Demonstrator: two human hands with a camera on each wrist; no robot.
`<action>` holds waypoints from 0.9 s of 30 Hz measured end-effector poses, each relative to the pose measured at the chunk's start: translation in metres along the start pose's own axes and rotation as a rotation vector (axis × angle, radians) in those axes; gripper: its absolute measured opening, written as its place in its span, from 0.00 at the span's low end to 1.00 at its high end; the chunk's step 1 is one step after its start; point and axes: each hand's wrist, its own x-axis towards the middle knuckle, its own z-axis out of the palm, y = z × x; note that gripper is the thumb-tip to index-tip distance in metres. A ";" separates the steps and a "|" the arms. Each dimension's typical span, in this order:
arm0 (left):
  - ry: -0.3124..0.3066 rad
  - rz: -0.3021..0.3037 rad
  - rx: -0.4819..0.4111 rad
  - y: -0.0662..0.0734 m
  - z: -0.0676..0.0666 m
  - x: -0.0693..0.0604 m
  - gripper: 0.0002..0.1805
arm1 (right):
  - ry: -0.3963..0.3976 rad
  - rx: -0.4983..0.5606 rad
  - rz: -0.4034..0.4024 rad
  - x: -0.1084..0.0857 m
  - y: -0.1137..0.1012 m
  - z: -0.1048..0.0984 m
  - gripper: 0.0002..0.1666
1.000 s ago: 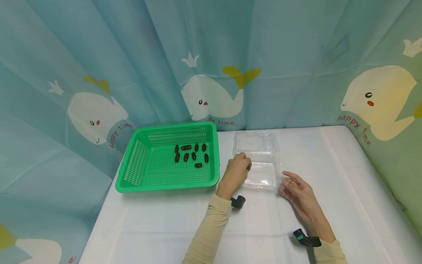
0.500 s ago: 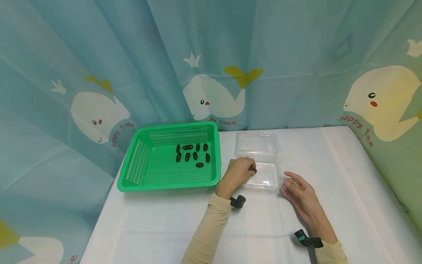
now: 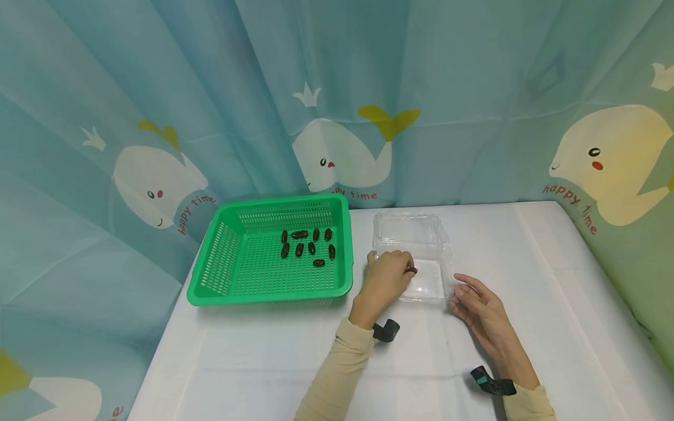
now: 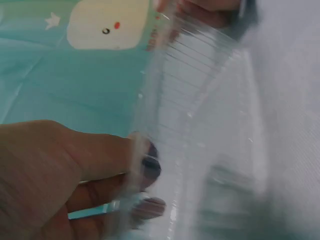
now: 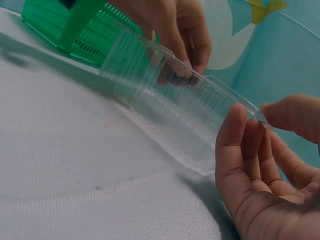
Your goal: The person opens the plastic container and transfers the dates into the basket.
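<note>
My left hand (image 3: 387, 279) reaches over the near tray of a clear plastic clamshell box (image 3: 429, 283) and pinches a dark brown date (image 3: 411, 270) between thumb and fingers. The same date (image 4: 151, 167) shows behind the clear wall in the left wrist view. At the box's near right corner, my right hand (image 3: 481, 316) pinches the rim between thumb and fingers, as the right wrist view shows. The box's lid (image 3: 408, 228) lies folded back, away from me. Left of the box, several dates (image 3: 299, 249) lie apart from each other in a green plastic basket (image 3: 271, 301).
The basket stands close to the box, its right wall near my left wrist. A white cloth (image 3: 253, 362) covers the table. Behind and beside the table hangs a blue curtain (image 3: 463, 117) printed with whales.
My left hand has moved a little to the right over the box with the date still pinched in it. My right hand stays at the box's corner. The dates in the basket have not moved.
</note>
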 end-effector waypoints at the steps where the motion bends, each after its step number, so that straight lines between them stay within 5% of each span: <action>1: 0.002 -0.002 -0.004 0.001 -0.001 -0.001 0.03 | -0.002 0.001 -0.001 0.000 0.000 0.000 0.21; 8: 0.018 0.001 0.005 0.006 -0.010 -0.006 0.03 | 0.003 -0.006 0.005 0.000 0.000 0.002 0.21; 14: -0.010 0.075 -0.059 0.006 -0.025 -0.010 0.04 | 0.000 -0.012 0.011 0.000 0.001 0.001 0.21; 22: -0.153 0.140 -0.519 -0.008 -0.049 -0.012 0.06 | 0.001 -0.024 0.012 0.000 0.001 0.001 0.21; 27: -0.260 0.062 -0.926 -0.019 -0.064 -0.014 0.09 | 0.009 -0.032 0.017 0.000 0.000 0.002 0.21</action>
